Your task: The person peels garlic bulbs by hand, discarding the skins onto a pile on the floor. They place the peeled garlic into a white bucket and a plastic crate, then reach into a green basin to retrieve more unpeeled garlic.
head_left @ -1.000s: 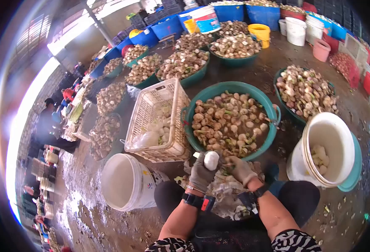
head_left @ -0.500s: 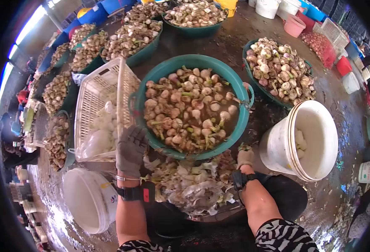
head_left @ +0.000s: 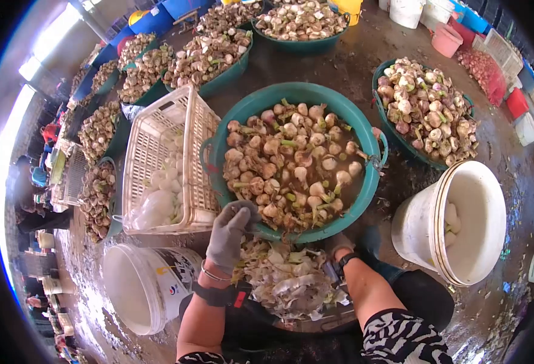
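- At ctr of frame: garlic (head_left: 303, 159) in brown water, in green tub (head_left: 303, 92).
- Lower ctr, by tub's near rim: L hand (head_left: 231, 235), gloved, fingers curled; can't tell if pinching anything.
- Right of that, nr same rim: R hand (head_left: 339, 244), partly hidden; can't tell if spread or pressed together.
- Btm ctr, btwn hands: peels (head_left: 288, 276).
- Ctr left: crate (head_left: 201, 176) w/ pale bulbs (head_left: 164, 188).

No legible lettering or numbers.
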Demonstrator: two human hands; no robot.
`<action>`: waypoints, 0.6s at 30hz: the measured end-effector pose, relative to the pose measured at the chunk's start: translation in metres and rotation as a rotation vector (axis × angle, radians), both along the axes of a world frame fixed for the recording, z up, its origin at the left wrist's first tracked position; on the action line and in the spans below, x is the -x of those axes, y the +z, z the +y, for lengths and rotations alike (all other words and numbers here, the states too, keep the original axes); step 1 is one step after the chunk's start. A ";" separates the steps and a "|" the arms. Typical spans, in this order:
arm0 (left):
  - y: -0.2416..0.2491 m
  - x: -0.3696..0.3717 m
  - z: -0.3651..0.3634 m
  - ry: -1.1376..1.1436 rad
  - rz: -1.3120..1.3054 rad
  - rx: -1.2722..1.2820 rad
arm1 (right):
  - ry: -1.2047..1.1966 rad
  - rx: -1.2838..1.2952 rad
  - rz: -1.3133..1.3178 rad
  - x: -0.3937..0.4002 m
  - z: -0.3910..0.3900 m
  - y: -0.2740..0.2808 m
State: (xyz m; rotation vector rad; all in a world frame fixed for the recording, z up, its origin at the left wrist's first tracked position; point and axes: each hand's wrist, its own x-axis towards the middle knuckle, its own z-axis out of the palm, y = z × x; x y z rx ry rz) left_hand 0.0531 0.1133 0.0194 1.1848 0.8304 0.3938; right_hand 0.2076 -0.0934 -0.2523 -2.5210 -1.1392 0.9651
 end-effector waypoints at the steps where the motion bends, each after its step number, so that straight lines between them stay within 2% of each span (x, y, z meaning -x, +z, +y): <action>1: -0.001 0.000 -0.004 -0.012 -0.047 0.034 | -0.095 0.089 0.079 0.005 -0.006 0.009; 3: -0.005 -0.001 -0.008 -0.067 0.018 -0.053 | -0.290 0.189 0.201 0.015 -0.018 0.021; 5: -0.016 -0.003 -0.020 -0.127 0.037 -0.139 | -0.391 -0.019 0.138 0.020 -0.037 0.019; 6: -0.021 -0.002 -0.029 -0.242 0.113 -0.249 | -0.446 -0.124 0.111 0.025 -0.048 0.014; 9: -0.040 -0.002 -0.060 -0.583 0.270 -0.597 | 0.284 0.203 0.006 -0.002 -0.054 -0.008; 11: -0.064 0.001 -0.081 -0.724 0.343 -0.762 | 0.542 0.095 -0.049 -0.002 -0.053 0.042; 13: -0.074 0.002 -0.096 -0.775 0.462 -0.849 | 0.430 -0.275 0.040 0.008 -0.057 0.105; 16: -0.066 0.013 -0.104 -0.736 0.326 -0.621 | 0.288 -0.847 -0.030 0.041 -0.041 0.119; 17: -0.055 0.021 -0.111 -0.604 0.136 -0.461 | 0.118 -0.827 0.336 0.049 -0.031 0.126; 18: -0.055 0.027 -0.110 -0.545 0.140 -0.512 | -0.108 -0.821 0.673 0.056 -0.021 0.134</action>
